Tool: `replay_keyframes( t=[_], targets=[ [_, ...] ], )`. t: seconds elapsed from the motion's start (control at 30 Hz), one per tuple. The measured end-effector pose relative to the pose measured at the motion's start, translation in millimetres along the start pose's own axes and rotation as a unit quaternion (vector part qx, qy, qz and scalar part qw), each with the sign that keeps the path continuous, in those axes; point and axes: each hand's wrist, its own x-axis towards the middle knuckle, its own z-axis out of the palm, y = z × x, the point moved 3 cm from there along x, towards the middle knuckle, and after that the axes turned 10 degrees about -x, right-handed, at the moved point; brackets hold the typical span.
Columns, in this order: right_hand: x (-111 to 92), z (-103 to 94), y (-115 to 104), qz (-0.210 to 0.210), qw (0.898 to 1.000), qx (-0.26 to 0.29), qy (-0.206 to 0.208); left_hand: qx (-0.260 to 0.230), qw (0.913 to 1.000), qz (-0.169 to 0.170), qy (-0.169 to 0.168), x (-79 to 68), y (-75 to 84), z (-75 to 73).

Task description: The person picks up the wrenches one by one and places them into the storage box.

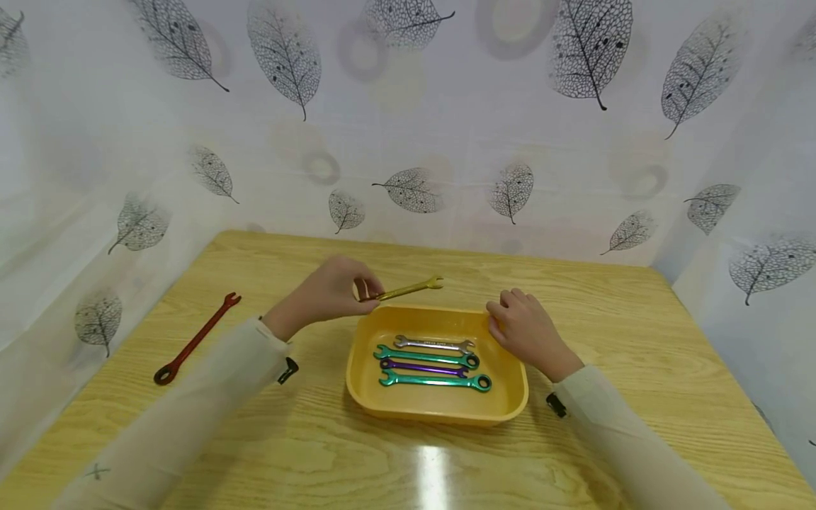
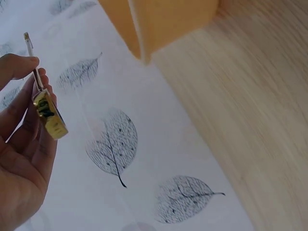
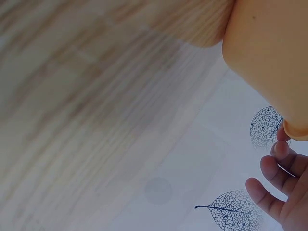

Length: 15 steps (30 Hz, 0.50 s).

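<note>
My left hand [image 1: 338,289] pinches a gold combination wrench [image 1: 411,289] near one end, thumb against fingers. The wrench's open-end jaw points right, over the back rim of a yellow plastic bin [image 1: 433,412]. In the left wrist view, the wrench's near end [image 2: 50,115] sticks out below the fingers. At the bin's back right corner, my right hand [image 1: 529,333] holds the rim between thumb and index finger; its other fingers curl loosely outside. Inside the bin lie a silver wrench [image 1: 433,345], a purple wrench [image 1: 423,367] and two teal wrenches [image 1: 433,381], roughly parallel.
A red wrench [image 1: 197,340] lies slanted on the wooden table [image 1: 306,439], left of the bin and beyond the left forearm. White cloth with a leaf print [image 1: 414,142] hangs behind the table and along both sides.
</note>
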Motion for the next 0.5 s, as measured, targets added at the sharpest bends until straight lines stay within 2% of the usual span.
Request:
replay_keyframes(
  t=[0.23, 0.5],
  targets=[
    [-0.1, -0.6, -0.1, 0.003, 1.0, -0.001, -0.005, 0.004, 0.9996, 0.006, -0.028, 5.8, 19.4, 15.1],
    [-0.1, -0.5, -0.1, 0.0, 1.0, -0.001, 0.0, 0.008, 0.9971, 0.039, -0.064, 11.1, 40.5, 30.3]
  ],
)
